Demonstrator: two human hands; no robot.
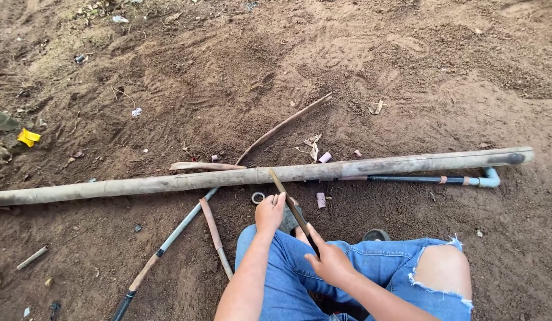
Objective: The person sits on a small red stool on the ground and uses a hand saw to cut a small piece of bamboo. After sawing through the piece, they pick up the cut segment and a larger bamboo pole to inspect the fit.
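Bare brown earth, loose and footprinted, is filling the whole view, and the person is squatting on it in torn blue jeans. At the centre, the thin dark flat strip, a slat or blade whose material I cannot tell (289,201), is slanting from about eleven o'clock, where its tip is touching the long pale bamboo pole (258,175), down to five o'clock into the right hand (331,261). That hand's fingers are curling closed around the strip's lower end. The left hand (270,212) is sitting just at nine o'clock of the strip, fingers folded onto something small and grey beneath it; what exactly they are gripping is hidden.

A judgement on risk: the strip is passing right beside the left fingers, so a slip or a sudden push along it could be scraping or cutting them. Loose soil is giving poor footing, and a shift of the knee could be jolting the strip off the pole.

Outward, a small metal ring (258,197) is lying at ten o'clock of the left hand. A grey plastic pipe with dark and tan sleeves (169,241) is running off toward seven o'clock, a thin brown stick (282,126) toward one o'clock, and a black pipe ending in a pale blue elbow fitting (489,178) is lying at three o'clock under the pole. A yellow scrap (28,137) is sitting far off at nine o'clock.
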